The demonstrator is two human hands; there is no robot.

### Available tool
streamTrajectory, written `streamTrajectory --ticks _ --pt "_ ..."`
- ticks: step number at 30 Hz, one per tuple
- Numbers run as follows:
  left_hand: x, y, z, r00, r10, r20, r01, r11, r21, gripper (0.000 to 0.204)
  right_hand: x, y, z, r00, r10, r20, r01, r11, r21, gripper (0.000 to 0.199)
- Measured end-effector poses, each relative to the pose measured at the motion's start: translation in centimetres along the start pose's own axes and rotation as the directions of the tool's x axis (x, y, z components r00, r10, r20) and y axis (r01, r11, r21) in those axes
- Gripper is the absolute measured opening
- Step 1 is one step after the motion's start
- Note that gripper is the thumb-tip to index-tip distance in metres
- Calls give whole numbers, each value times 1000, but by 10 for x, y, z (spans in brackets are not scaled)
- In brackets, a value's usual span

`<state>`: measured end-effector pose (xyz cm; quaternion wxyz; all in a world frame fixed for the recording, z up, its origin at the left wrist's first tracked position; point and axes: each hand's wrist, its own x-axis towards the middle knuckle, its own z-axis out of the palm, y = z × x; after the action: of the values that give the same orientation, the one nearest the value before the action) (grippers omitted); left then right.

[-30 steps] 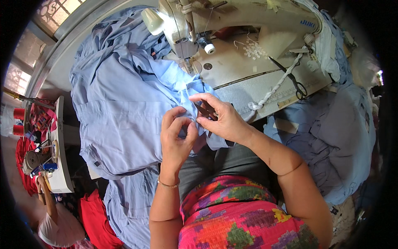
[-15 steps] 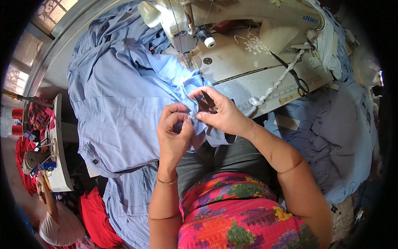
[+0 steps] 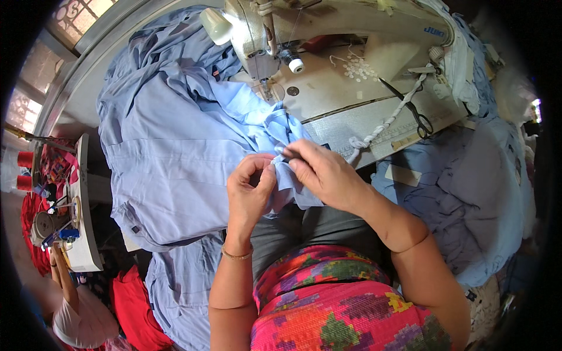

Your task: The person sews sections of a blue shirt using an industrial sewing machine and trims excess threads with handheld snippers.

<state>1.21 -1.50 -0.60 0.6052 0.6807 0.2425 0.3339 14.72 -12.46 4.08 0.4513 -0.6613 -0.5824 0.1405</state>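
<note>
Desk (image 3: 328,124) and machine fill the upper part of my view, the desk's edge bending toward the rim. Across its left side I see a large blue cloth (image 3: 170,158), spread in folds, its near edge hanging toward the person's lap and its bunched right end lying in front of the needle. Above that end stands the sewing machine (image 3: 351,20). To the right, off the desk's corner, I make out a heap of blue-grey fabric (image 3: 468,181). A co-worker (image 3: 85,319) sits far off at lower left, next to some red fabric (image 3: 136,307). Both of the person's hands meet at the bunched end of the blue cloth. The left hand (image 3: 249,184) has its grip closed on a bit of it, pinched between thumb and fingers. The right hand (image 3: 328,172) is just beside, its fingertips at the same spot; something dark and blurred shows there, and I cannot tell what its grip holds. Farther right on the desk lie a braided white cord (image 3: 389,120), black scissors (image 3: 417,114) near it, and small white buttons (image 3: 360,69).
</note>
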Motion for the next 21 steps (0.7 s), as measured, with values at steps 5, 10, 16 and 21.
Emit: streamTrajectory --ticks 5,10,16,21 --pt "-1 4 5 977 212 -19 -203 955 215 6 -13 -3 7 992 70 106 -54 987 -152 19" --pt "-4 3 10 957 287 -47 -253 901 354 6 -11 -1 10 989 113 90 -98 982 -163 16" --pt "-5 1 14 885 461 -66 -362 770 525 7 -10 -1 13 985 141 99 -122 976 -183 14" --pt "-5 0 19 833 550 -65 -400 678 616 12 -12 -1 18 987 150 63 -136 971 -196 13"
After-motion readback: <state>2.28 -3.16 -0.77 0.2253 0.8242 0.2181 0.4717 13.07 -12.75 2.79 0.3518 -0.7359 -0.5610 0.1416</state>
